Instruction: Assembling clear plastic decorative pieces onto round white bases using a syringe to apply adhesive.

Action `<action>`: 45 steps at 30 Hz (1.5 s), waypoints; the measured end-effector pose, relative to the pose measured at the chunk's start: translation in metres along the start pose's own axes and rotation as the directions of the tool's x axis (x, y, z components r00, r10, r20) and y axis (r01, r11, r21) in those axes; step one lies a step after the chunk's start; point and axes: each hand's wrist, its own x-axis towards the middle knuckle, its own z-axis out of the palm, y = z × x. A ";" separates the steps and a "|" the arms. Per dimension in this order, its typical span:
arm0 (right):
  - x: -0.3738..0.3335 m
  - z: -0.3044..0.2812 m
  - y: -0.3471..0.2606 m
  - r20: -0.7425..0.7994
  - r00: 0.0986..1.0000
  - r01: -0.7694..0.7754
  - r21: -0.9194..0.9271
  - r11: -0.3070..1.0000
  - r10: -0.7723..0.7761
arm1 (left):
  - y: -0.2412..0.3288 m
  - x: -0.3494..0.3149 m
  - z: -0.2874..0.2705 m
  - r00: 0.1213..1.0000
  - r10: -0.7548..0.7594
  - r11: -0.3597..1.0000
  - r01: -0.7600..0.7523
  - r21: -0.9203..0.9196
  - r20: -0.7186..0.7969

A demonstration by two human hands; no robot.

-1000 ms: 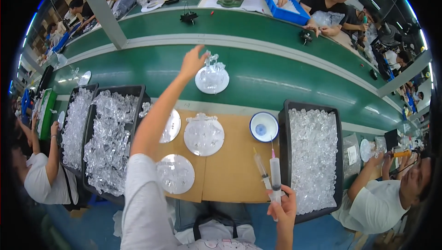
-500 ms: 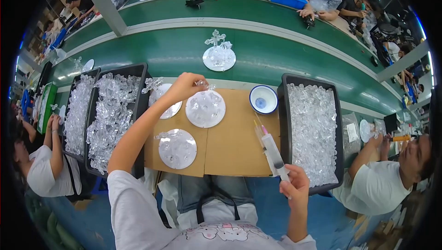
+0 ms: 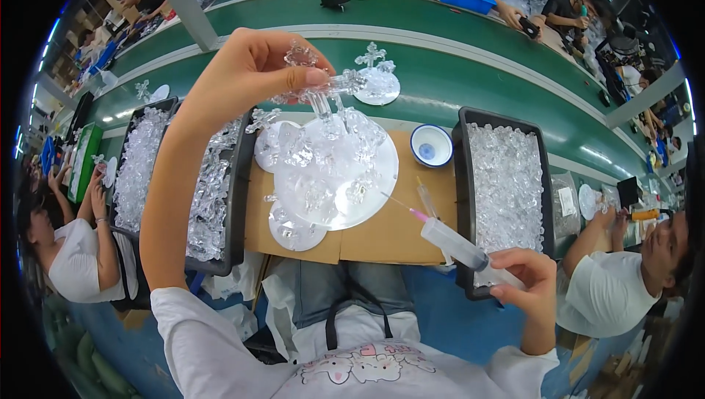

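Raised toward me, a round white disc [image 3: 312,193] carries clear plastic pieces and a clear cross ornament [image 3: 345,84] at its top. My left hand [image 3: 257,72] is closed, pinching the cross. My right hand [image 3: 530,278] is closed around the plunger end of a syringe [image 3: 452,243] with a pink needle hub. The needle points up and left, its tip by the disc's right side; whether it touches cannot be made out. Two more white discs, a lower one [image 3: 297,231] and an upper one [image 3: 273,148], lie partly hidden behind the raised disc.
On the cardboard sheet [image 3: 367,248] lie a second syringe [image 3: 424,197] and a blue-rimmed white bowl [image 3: 431,145]. Black bins of clear pieces stand right [image 3: 464,171] and left [image 3: 236,208]. Another disc with a cross [image 3: 378,89] sits on the green bench. Co-workers sit on both sides.
My left hand has lifted the disc off the cardboard toward me by its cross. The syringe in my right hand has moved right and tilted, its needle now pointing toward the disc.
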 end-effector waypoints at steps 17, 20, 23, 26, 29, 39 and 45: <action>-0.001 0.025 -0.052 0.211 0.958 0.281 -0.579 0.766 -0.193 | 0.018 -0.037 -0.009 0.998 0.062 0.998 -0.062 0.013 0.007; -0.002 0.029 -0.063 0.240 0.956 0.284 -0.610 0.740 -0.169 | 0.017 -0.041 -0.010 0.997 0.071 0.997 -0.071 -0.007 -0.019; -0.001 0.033 -0.066 0.261 0.944 0.324 -0.633 0.703 -0.201 | 0.016 -0.043 -0.012 0.996 0.086 0.996 -0.086 -0.010 -0.012; -0.001 0.036 -0.070 0.280 0.937 0.345 -0.662 0.665 -0.207 | 0.014 -0.047 -0.015 0.996 0.092 0.995 -0.092 -0.035 0.000; -0.002 0.040 -0.077 0.286 0.933 0.359 -0.681 0.638 -0.219 | 0.014 -0.050 -0.016 0.992 0.121 0.992 -0.122 -0.024 -0.019; -0.001 0.055 -0.090 0.318 0.924 0.381 -0.710 0.592 -0.213 | 0.010 -0.064 -0.022 0.995 0.095 0.994 -0.097 -0.049 -0.035; -0.002 0.059 -0.090 0.319 0.928 0.370 -0.706 0.604 -0.195 | 0.007 -0.070 -0.023 0.991 0.133 0.988 -0.135 -0.077 -0.027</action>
